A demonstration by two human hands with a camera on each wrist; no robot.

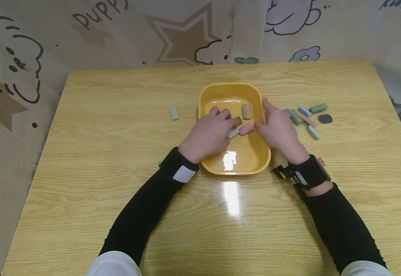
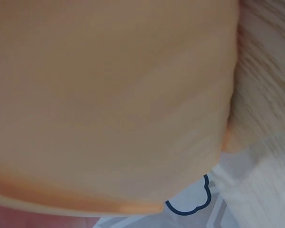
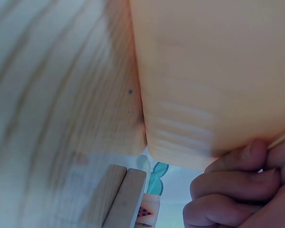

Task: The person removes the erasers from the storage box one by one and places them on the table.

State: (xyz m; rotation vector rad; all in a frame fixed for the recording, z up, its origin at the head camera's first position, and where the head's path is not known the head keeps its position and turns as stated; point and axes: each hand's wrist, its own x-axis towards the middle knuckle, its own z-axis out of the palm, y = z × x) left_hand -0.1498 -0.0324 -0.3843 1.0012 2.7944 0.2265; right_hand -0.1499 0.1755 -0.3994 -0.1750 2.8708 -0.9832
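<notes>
A yellow plastic tub point(image 1: 252, 163) stands in the middle of the table. My left hand point(image 1: 208, 132) reaches over its left rim with fingers bent down inside, at a brown piece point(image 1: 237, 121) and a whitish stick point(image 1: 233, 133). I cannot tell whether these fingers pinch anything. A pink piece point(image 1: 246, 129) and a tan block point(image 1: 246, 111) lie beside them in the tub. My right hand point(image 1: 280, 128) grips the right rim, thumb inside. Its bent fingers point(image 3: 235, 185) lie along the outer wall in the right wrist view. The left wrist view shows mostly the tub's outer wall point(image 2: 109, 104).
Right of the tub lie several small pieces, among them a green stick point(image 1: 319, 108), a blue block point(image 1: 304, 111), a pale green stick point(image 1: 313, 132) and a dark flat piece point(image 1: 325, 119). One pale block point(image 1: 174, 113) lies left of it. A patterned cloth point(image 1: 124, 42) hangs behind the table.
</notes>
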